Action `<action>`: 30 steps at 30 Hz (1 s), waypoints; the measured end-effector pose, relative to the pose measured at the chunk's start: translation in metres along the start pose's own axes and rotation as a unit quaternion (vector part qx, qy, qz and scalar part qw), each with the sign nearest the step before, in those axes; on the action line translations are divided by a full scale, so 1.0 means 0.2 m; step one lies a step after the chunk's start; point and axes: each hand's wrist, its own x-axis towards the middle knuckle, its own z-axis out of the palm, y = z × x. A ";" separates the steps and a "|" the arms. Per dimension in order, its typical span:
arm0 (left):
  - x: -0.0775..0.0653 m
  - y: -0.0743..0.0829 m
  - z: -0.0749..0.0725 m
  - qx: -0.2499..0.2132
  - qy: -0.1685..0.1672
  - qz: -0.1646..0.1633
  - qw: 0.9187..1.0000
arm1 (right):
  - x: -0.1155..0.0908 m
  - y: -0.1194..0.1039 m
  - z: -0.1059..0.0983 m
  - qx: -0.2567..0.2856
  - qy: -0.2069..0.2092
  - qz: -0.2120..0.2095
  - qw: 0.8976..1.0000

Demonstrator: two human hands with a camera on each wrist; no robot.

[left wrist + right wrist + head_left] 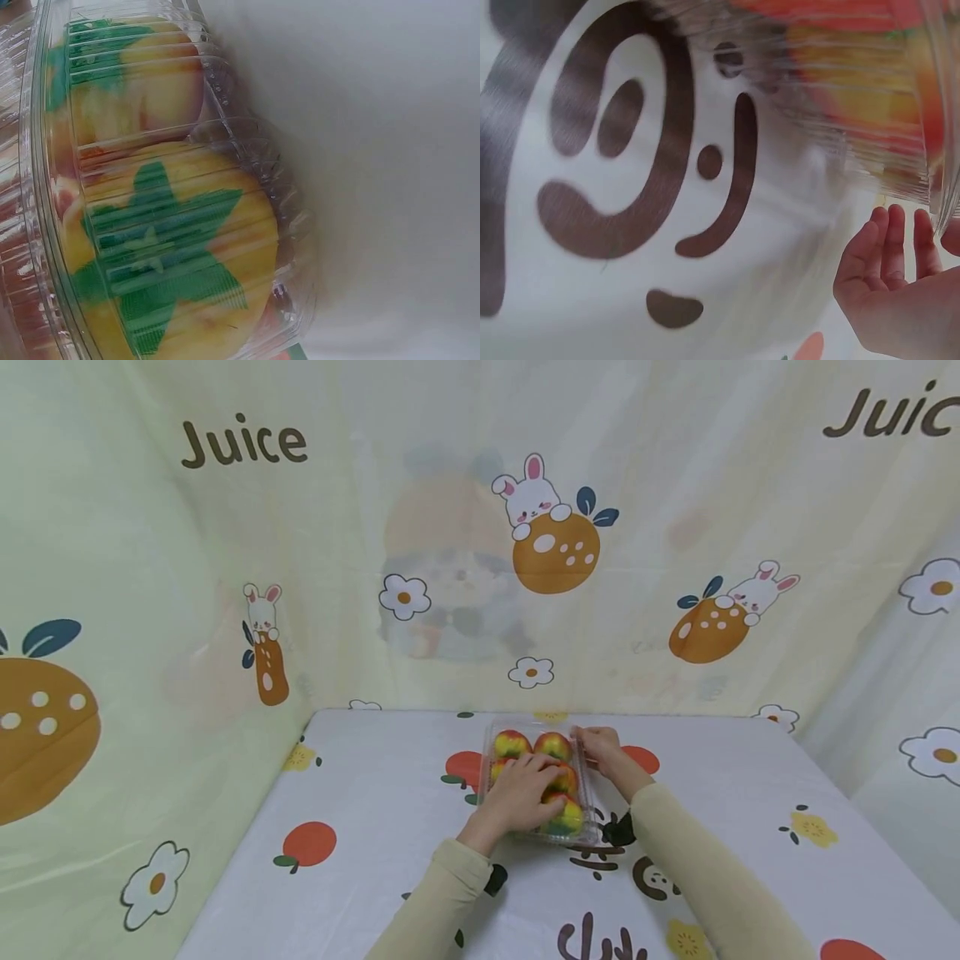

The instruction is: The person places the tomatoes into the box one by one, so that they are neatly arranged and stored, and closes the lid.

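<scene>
A clear ridged plastic clamshell box [588, 814] lies on the table with several red-and-yellow fruits [512, 743] in it. Each of the two fruits [169, 247] close to the left wrist camera shows green at its end, one in a star shape. My left hand [521, 793] rests over the middle of the box, fingers spread and partly covering the fruits. At the far right corner, my right hand [600, 747] pinches the box's rim. From the right wrist view, the right fingers [894, 244] are bent up under the rim, with the thumb beside it at the frame's edge.
The white tablecloth [375, 860] is printed with fruit, flowers and dark lettering. Behind and at the sides hang pale curtains [450, 527] with rabbit and orange prints; the back curtain meets the table's far edge just beyond the box.
</scene>
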 end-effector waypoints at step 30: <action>0.01 -0.21 -0.21 -0.012 0.100 -0.042 0.994 | -0.18 -0.12 -0.05 -0.305 -0.035 -0.176 0.935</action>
